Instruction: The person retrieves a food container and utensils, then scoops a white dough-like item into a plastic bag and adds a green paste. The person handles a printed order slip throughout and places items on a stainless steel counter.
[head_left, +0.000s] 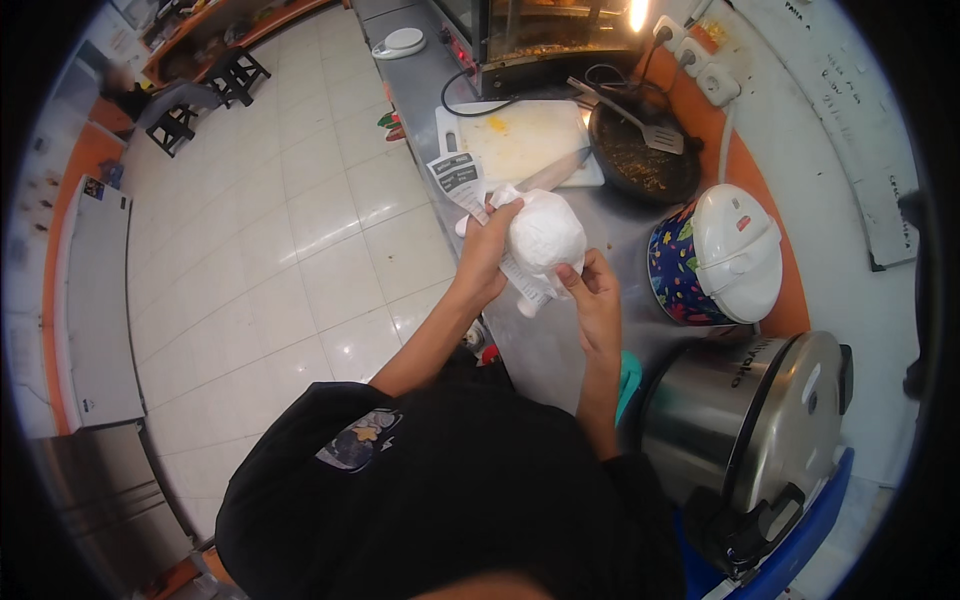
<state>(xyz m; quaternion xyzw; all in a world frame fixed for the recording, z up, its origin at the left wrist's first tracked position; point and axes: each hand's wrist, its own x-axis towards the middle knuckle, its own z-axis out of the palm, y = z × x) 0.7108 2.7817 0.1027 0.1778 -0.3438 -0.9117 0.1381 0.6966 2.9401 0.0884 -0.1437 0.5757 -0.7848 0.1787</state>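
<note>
A rounded bundle wrapped in white paper (546, 231) is held between my two hands over the steel counter. My left hand (489, 244) grips its left side, with a strip of printed paper (459, 180) sticking up beside the thumb. My right hand (592, 296) pinches the paper at the lower right edge. More printed paper hangs under the bundle, and what is inside is hidden. Just beyond, a knife (556, 171) lies with its blade partly on a white cutting board (525, 135), which has a yellow stain.
Right of the board sits a dark pan (645, 161) with a slotted metal spatula (664, 139). A patterned rice container (675, 262) and a large steel rice cooker (705, 420) stand along the right. A lit display case (562, 45) and white scale (401, 43) are farther back. A person (142, 97) sits far left.
</note>
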